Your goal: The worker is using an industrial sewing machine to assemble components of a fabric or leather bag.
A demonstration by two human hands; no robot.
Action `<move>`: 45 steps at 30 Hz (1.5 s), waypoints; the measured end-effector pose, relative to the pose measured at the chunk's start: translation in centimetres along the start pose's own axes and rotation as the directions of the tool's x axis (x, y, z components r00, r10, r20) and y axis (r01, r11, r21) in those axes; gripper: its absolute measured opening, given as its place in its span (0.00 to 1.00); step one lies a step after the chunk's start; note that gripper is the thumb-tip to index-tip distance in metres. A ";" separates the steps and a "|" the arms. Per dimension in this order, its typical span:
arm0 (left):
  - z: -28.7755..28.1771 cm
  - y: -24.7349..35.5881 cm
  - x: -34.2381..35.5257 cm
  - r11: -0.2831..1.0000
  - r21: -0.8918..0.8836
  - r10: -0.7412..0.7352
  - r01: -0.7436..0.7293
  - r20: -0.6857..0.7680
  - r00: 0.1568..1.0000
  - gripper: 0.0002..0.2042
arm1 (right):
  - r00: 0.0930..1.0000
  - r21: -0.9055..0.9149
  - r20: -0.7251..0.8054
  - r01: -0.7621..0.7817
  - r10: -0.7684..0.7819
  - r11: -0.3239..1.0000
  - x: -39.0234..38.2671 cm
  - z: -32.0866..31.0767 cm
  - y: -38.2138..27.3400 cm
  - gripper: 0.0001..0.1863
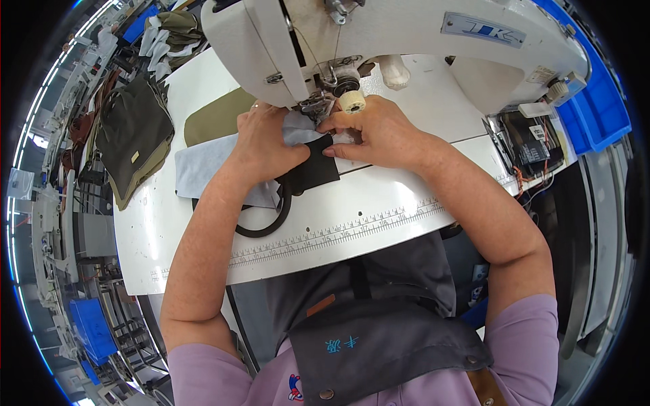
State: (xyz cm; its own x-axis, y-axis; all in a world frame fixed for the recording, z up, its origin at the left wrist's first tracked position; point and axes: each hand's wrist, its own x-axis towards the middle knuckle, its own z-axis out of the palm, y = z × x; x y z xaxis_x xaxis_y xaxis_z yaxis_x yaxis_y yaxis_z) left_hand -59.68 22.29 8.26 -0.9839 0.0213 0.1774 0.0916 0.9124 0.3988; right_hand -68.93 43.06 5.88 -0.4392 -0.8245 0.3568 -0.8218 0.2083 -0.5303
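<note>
Under the head of a white sewing machine point(406, 30), a pale grey-blue fabric piece point(203, 166) lies on the white table, with olive fabric point(215, 116) behind it. My left hand point(267, 143) is closed on the pale fabric left of the needle area, its thumb over a small black fabric piece point(318, 169). My right hand point(379, 132) pinches the edge of that black piece beside the presser foot, thumb and index finger close together. A black curved handle point(274, 223) loops out below my left hand. The needle point and some fingertips are hidden.
A printed ruler strip point(332, 235) runs along the table's front edge. Dark and olive fabric pieces point(132, 135) are stacked at the left. Tools and a dark packet point(531, 145) lie at the right, near a blue bin point(599, 111). A dark grey apron point(386, 338) covers my lap.
</note>
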 end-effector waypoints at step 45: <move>1.4 3.0 -2.5 0.939 0.298 0.222 -0.171 -0.149 0.963 0.09 | 0.984 -0.179 -0.024 0.170 -0.177 0.969 -0.8 -1.2 0.1 0.07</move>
State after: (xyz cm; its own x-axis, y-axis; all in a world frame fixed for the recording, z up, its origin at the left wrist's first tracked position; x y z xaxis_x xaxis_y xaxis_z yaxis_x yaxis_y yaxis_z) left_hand -57.14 25.52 7.74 -0.9047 0.1624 0.3940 0.2082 0.9751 0.0760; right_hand -69.08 44.41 6.47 -0.2956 -0.8352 0.4637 -0.9361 0.1563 -0.3153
